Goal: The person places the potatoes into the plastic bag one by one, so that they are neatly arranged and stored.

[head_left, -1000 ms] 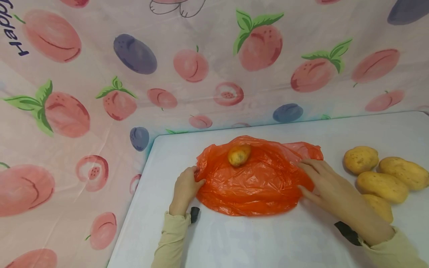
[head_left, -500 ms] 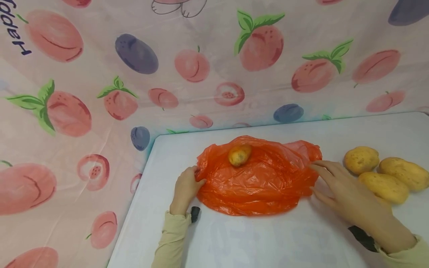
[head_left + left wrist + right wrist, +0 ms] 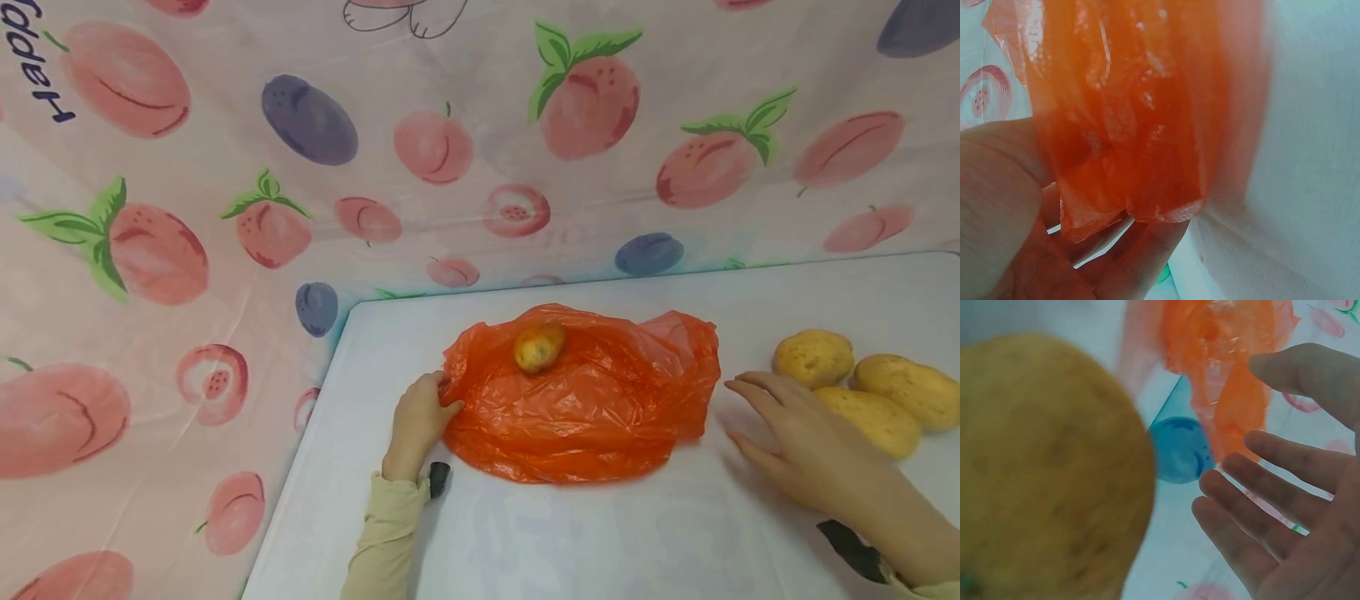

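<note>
A crumpled orange plastic bag (image 3: 585,408) lies spread on the white table. A small potato (image 3: 537,348) is at its far side; whether it sits on the film or just inside, I cannot tell. My left hand (image 3: 417,421) holds the bag's left edge between thumb and fingers; in the left wrist view the film (image 3: 1129,125) hangs between them and hides some fingertips. My right hand (image 3: 821,450) is off the bag's right edge, fingers spread and holding nothing. A large potato (image 3: 1047,469) looms close beside it in the right wrist view.
Several potatoes lie at the right, among them a rounded potato (image 3: 813,358) and a longer potato (image 3: 911,390); my right hand partly covers this group. A fruit-printed cloth (image 3: 480,150) rises behind and left of the table (image 3: 525,542).
My right hand has let go of the bag's right edge and moved right, towards the potatoes. The bag's right side has spread out a little. My left hand stays in place.
</note>
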A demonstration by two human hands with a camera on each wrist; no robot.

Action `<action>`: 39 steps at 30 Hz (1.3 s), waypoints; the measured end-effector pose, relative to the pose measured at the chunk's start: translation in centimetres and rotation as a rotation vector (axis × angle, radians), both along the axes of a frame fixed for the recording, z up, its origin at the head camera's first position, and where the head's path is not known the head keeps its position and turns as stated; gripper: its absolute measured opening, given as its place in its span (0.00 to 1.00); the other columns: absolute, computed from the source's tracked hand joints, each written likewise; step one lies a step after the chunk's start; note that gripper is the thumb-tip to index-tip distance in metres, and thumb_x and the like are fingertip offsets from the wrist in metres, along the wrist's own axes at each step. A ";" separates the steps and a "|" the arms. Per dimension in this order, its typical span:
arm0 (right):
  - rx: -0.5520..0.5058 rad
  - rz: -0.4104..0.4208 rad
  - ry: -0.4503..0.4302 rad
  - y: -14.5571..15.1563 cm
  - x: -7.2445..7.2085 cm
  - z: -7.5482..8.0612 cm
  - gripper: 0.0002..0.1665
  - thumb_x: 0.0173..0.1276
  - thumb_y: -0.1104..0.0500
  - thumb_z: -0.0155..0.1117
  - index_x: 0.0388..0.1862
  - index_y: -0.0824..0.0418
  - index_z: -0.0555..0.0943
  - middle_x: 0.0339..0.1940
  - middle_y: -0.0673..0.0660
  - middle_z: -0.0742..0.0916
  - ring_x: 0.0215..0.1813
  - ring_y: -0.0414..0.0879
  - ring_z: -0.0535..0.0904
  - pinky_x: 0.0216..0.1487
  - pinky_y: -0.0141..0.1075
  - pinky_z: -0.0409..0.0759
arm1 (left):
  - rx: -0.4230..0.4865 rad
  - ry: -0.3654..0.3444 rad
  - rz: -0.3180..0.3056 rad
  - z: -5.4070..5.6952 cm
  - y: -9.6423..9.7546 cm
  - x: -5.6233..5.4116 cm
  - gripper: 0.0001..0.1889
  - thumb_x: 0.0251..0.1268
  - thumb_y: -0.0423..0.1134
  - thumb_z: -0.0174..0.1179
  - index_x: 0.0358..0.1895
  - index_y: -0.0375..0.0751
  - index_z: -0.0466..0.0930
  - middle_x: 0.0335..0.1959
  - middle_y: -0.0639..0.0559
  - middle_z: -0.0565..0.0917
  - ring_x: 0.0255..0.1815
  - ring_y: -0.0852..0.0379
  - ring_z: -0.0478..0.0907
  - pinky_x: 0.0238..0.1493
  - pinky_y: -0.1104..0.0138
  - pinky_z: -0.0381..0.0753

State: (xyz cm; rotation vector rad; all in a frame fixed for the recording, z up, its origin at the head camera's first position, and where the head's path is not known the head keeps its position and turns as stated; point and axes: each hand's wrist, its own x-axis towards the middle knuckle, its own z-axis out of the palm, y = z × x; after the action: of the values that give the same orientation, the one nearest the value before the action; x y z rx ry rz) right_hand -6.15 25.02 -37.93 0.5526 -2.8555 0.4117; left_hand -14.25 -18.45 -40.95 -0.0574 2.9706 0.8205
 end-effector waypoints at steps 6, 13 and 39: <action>0.019 -0.042 -0.011 0.9 0.4 -0.7 0.37 0.49 0.52 0.80 0.55 0.68 0.78 0.54 0.68 0.79 0.54 0.64 0.75 0.51 0.64 0.77 | -0.002 -0.003 0.002 0.1 0.1 0.0 0.27 0.61 0.38 0.70 0.62 0.32 0.76 0.56 0.39 0.82 0.53 0.42 0.80 0.59 0.51 0.80; 0.098 -0.083 -0.108 2.0 0.5 -1.5 0.38 0.48 0.47 0.80 0.53 0.67 0.80 0.52 0.69 0.80 0.45 0.60 0.78 0.46 0.60 0.81 | -0.004 0.000 0.001 0.0 0.0 0.1 0.27 0.61 0.39 0.69 0.63 0.33 0.75 0.55 0.39 0.83 0.52 0.43 0.80 0.58 0.52 0.81; 0.193 -0.133 -0.317 3.8 0.6 -2.8 0.33 0.49 0.40 0.79 0.45 0.63 0.84 0.42 0.63 0.84 0.40 0.55 0.74 0.44 0.57 0.82 | -0.010 0.003 0.005 0.2 0.0 0.2 0.27 0.62 0.39 0.69 0.62 0.33 0.75 0.54 0.40 0.83 0.51 0.44 0.80 0.57 0.52 0.81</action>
State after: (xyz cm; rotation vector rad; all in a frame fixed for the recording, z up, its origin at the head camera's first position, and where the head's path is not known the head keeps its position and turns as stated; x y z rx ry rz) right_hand -5.52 28.86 -40.75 0.3517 -3.2377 0.2181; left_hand -14.07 -18.42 -40.77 -0.0640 2.9783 0.8068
